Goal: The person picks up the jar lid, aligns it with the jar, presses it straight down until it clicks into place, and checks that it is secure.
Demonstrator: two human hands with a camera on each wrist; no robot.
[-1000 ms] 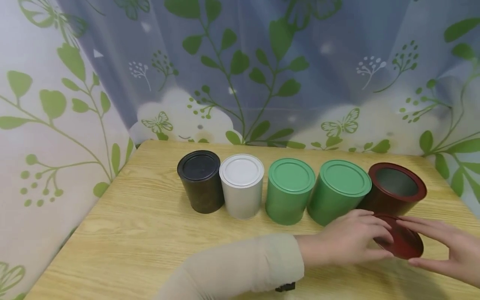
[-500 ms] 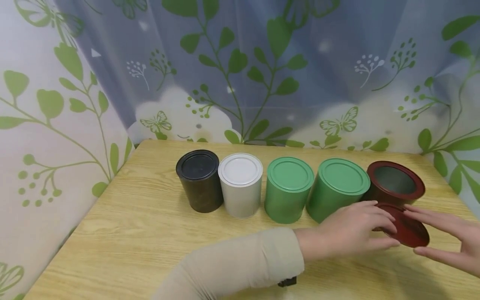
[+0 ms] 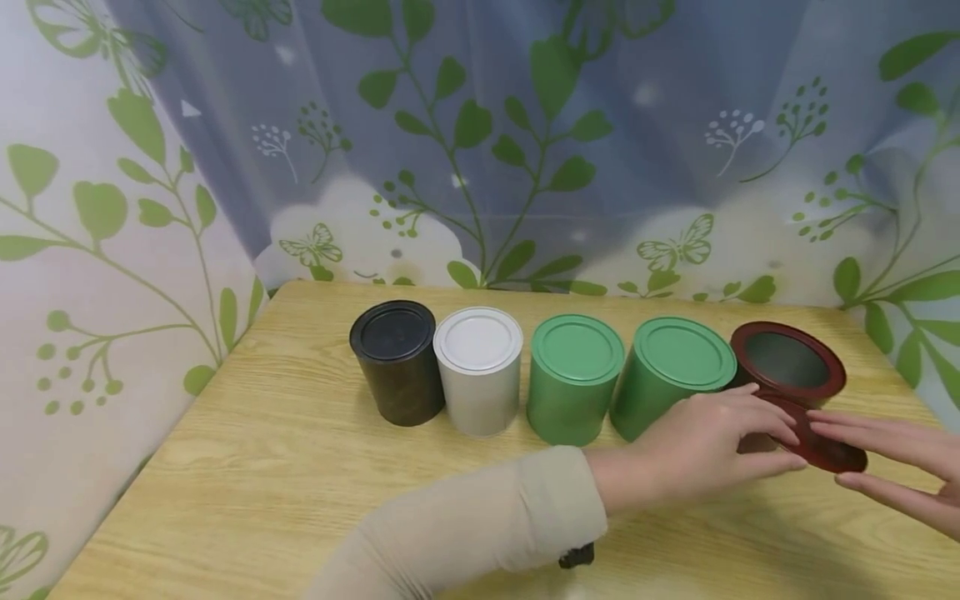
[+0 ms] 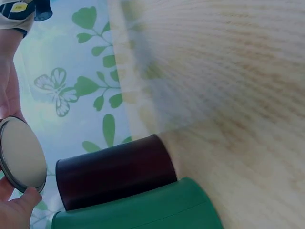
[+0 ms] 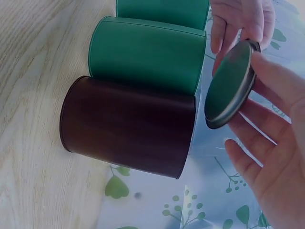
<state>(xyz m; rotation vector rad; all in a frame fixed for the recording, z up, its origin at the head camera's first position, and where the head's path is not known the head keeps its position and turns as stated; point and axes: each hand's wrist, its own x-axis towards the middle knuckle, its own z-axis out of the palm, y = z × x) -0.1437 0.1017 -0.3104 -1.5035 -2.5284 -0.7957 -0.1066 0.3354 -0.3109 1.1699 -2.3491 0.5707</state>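
Observation:
Above the table's right side, a dark red tin lid (image 3: 821, 442) is held slanted between both hands. My left hand (image 3: 708, 437) pinches its left edge, thumb near me and fingers over the far side. At the opposite edge, my right hand (image 3: 896, 462) grips the lid between thumb and fingers, as the right wrist view confirms. The shiny metal underside of the lid (image 5: 231, 88) faces the cans there. Just behind the lid stands an uncovered dark red can (image 3: 787, 360), its grey inside visible and its lower front hidden by lid and hands.
Left of the red can, a row holds a green can (image 3: 682, 358), another green can (image 3: 576, 375), a white can (image 3: 480, 375) and a black can (image 3: 397, 367), all lidded. They stand on a wooden table (image 3: 300, 500) before a leaf-patterned cloth (image 3: 525, 167).
Both hands have moved the lid slightly away from me and nearer the red can. The lid is tilted flatter, now seen more edge-on. The cans have stayed put.

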